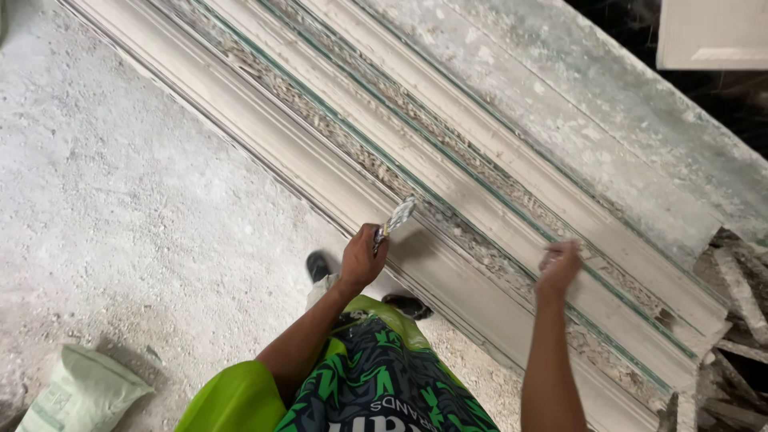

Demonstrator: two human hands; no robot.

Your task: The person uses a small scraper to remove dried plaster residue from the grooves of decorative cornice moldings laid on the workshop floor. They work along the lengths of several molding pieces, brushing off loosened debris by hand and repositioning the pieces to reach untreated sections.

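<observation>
brush [398, 216] sits at centre frame, gripped in the closed left hand [364, 258], bristles angled toward 1 o'clock onto the long moulded plaster cornice [448, 172] to reach its groove. right hand [558, 266], at 3 o'clock, blurred: grip cannot be determined; it rests on the cornice.

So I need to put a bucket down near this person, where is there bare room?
Bare floor lies between the long moulds and the sack. The rubble at the moulds' far end is crowded, and both hands work over the moulds.
</observation>
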